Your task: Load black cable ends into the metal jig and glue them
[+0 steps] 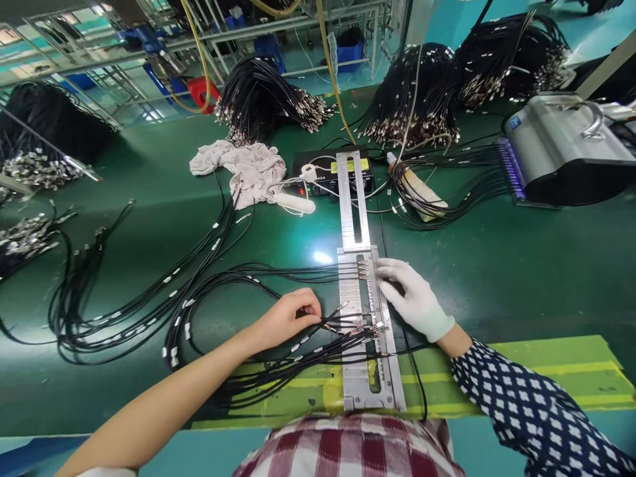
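Note:
My bare left hand (288, 320) pinches a black cable (328, 320) between thumb and fingertips, left of a slotted metal fixture (354, 371). More black cables (298, 361) with white labels run beneath and in front of this hand, their ends lying across the fixture. Farther up the fixture, several cables (308, 270) lie side by side in its grooves, ends over the slot. My right hand (412, 298), in a white glove, rests at the fixture's right edge beside those ends. Its thumb and fingers are apart, and nothing shows between them.
Looped cables (114, 318) spread to the left. Behind the fixture are a black control box (358, 179), a white cloth (256, 169) and a metal-cased machine (571, 146) with purple light. Large cable bundles (268, 99) stand at the back; yellow-green tape (546, 371) lines the front edge.

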Demonstrator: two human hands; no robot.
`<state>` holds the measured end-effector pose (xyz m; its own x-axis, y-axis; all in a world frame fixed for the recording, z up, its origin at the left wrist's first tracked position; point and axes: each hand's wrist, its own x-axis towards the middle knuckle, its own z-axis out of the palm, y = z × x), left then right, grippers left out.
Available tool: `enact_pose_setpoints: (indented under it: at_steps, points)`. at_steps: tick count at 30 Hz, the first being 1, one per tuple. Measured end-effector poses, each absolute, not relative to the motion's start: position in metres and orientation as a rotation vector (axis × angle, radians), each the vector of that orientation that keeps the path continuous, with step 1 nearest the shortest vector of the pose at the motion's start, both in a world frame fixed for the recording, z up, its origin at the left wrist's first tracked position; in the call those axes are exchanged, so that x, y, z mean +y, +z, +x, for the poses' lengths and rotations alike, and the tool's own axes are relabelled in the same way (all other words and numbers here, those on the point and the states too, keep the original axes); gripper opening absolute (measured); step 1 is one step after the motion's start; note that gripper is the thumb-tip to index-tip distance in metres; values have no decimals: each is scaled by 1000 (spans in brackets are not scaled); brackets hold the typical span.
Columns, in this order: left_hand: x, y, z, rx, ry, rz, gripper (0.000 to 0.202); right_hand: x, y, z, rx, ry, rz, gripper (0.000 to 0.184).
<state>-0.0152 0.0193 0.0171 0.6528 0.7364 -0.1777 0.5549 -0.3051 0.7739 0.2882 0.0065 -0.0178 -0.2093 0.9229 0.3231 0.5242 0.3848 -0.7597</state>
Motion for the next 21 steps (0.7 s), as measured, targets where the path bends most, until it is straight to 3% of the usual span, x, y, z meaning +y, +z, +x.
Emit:
enact_pose_setpoints:
  at_steps: [6, 10, 21]
  points:
    - [28, 15, 4, 1021, 212, 1991, 2, 15, -23, 294, -1665, 798, -1305, 17]
    - [31, 19, 8, 962, 102, 1978, 8, 14, -25, 294, -1659, 813, -1316, 17]
    - [38, -4, 24, 1083, 425, 2101, 7, 16, -26, 294, -1677, 832, -1324, 17]
